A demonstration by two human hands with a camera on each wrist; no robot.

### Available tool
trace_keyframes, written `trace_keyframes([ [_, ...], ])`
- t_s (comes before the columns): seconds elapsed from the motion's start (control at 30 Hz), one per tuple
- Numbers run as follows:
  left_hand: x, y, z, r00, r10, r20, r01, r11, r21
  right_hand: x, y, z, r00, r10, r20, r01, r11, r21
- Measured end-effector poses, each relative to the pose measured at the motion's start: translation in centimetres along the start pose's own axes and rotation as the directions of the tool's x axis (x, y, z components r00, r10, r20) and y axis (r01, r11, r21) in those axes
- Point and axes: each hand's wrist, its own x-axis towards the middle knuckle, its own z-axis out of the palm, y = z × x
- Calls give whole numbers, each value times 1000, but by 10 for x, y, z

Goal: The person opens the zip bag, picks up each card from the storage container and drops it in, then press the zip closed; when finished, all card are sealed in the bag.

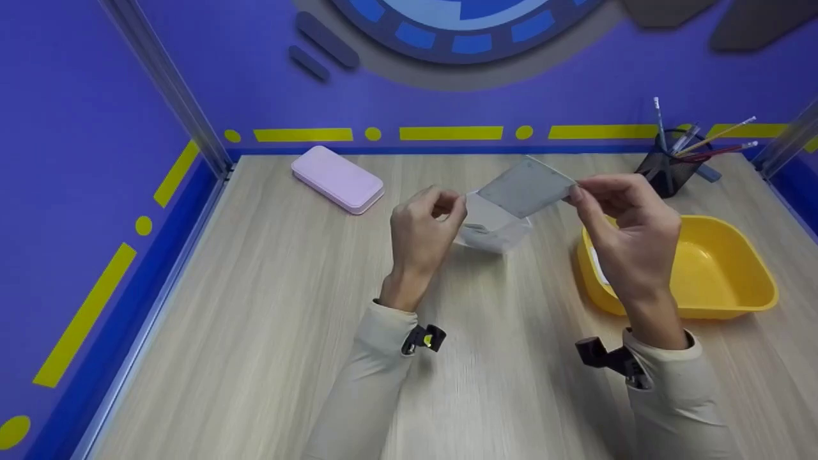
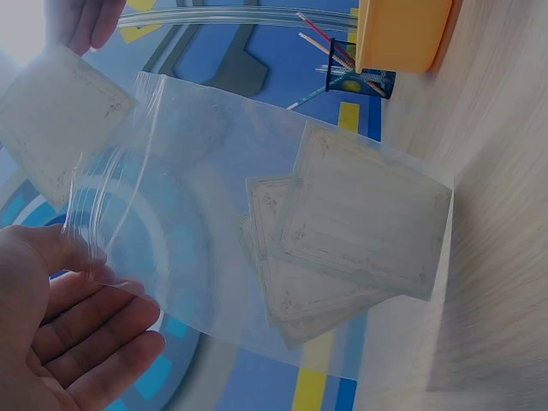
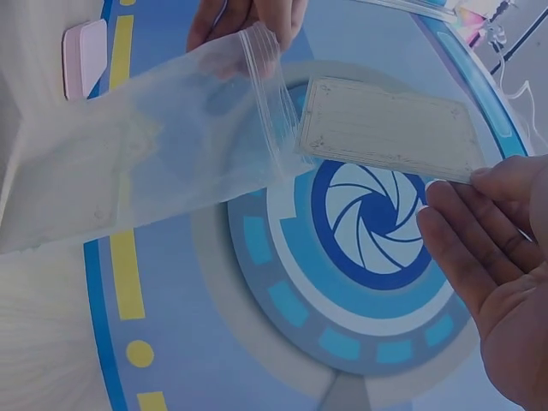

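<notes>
Pinching clear zip bag [image 1: 492, 227] at its mouth, left hand [image 1: 422, 239] holds it above the surface [image 1: 268, 306]; cards sit inside. Right hand [image 1: 629, 236] fingers [image 3: 479, 231] pinch one card [image 1: 527, 186] just outside the opening, near yellow tub [image 1: 722, 275].

— What is the person wearing?
— Long beige sleeves [image 1: 377, 358], cuffs ending at the wrists.
— Anything on the wrists?
— A small black clip-like mount [image 1: 423, 338] on each (the left one shows a yellow spot); both hands bare.
</notes>
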Motion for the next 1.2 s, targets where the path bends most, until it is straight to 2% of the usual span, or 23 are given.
trace_keyframes([
  [0.13, 0, 0, 0, 1000, -2, 0, 2, 1000, -6, -1, 1, 3, 1000, -18, 13, 17, 1000, 9],
  [0.33, 0, 0, 0, 1000, 2, -4, -2, 1000, -6, -2, 5, 7, 998, -37, 47, 40, 998, -55],
  [0.63, 0, -2, 1, 1000, 11, -7, -11, 1000, -1, -4, 11, 13, 993, -89, 79, 95, 992, -85],
  [0.9, 1, -2, 1, 1000, 10, -8, -10, 1000, 0, -8, 18, 19, 985, -128, 119, 144, 981, -133],
  [1.2, 0, -2, 1, 1000, -5, 0, 5, 1000, 0, -8, 28, 26, 964, -194, 180, 219, 968, -126],
])
